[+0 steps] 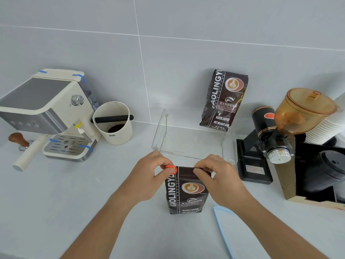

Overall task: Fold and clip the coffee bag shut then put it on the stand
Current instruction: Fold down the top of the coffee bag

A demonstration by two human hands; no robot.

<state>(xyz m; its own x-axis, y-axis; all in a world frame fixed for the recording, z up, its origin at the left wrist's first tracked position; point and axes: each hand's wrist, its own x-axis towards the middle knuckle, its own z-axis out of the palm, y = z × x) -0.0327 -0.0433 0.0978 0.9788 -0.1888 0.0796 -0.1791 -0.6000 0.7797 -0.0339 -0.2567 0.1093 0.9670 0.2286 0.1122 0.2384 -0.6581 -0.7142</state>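
Note:
A dark brown coffee bag (186, 193) stands upright on the grey counter right in front of me, its top folded over. My left hand (149, 172) pinches an orange clip (171, 168) against the top left corner of the fold. My right hand (216, 171) pinches the folded top at its right end. Just behind the bag sits a clear acrylic stand (227, 152). A second, sealed coffee bag (222, 100) leans upright on the back of that stand, against the wall.
An espresso machine (50, 113) and a cream knock box (113, 126) stand at the left, with a wooden tamper (19, 140) beside them. A black grinder with an amber hopper (274, 131), stacked cups (326, 129) and a black box (321, 171) fill the right. A light blue sheet (224, 230) lies front right.

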